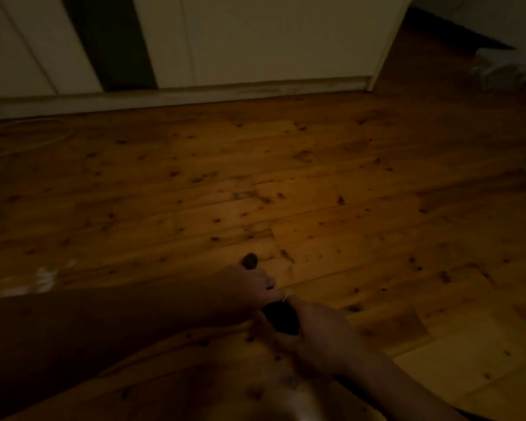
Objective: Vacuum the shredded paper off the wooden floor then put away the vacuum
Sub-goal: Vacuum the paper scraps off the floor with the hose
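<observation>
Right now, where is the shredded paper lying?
Pale shredded paper lies at the left of the head view on the wooden floor, just beyond the left forearm; the right hand grips a dark object well to its right.

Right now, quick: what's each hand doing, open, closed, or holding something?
Left hand: cannot be told, too dark.
Right hand: closed round a dark object.

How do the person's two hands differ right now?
The left hand reaches in from the left edge; the right hand comes up from the bottom. The left hand meets the far end of the dark object, its grip too dim to judge; the right hand wraps the object's side. Both touch that object above the wooden floor.
</observation>
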Available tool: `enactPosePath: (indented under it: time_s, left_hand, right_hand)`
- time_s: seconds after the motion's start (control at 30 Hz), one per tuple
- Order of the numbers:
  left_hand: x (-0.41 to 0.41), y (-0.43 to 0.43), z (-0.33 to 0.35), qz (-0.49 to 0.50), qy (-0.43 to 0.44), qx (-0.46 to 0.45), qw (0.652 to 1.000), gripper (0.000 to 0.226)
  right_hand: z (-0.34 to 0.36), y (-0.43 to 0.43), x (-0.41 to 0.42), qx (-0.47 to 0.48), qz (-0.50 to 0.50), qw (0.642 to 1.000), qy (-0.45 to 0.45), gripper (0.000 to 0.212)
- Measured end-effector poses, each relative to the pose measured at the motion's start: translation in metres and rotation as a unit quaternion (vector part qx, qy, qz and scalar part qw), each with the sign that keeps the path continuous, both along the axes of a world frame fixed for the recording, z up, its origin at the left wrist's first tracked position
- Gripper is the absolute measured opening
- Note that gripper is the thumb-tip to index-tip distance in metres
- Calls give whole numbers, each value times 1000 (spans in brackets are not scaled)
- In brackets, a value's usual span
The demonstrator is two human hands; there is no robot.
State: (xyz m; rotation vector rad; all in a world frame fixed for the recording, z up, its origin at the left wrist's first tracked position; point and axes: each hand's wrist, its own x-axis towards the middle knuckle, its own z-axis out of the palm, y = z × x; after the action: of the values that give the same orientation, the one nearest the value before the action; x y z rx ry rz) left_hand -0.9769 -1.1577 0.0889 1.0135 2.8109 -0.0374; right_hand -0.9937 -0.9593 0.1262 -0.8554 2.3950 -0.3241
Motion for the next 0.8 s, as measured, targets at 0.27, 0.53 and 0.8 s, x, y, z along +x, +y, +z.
enactPosePath:
  time_s: [0.27,0.53,0.8]
  left_hand:
    - [56,-60,37,48,-71,0,996,40]
    - [112,-105,37,103,-46,-21,993,38]
    - [180,-135,7,179,56,36,982,65]
  right_hand:
    - [13,-59,32,-14,98,995,26,56]
    - [26,-112,65,-6,166,985,38,50]
    - [7,-151,102,20,205,976,69,51]
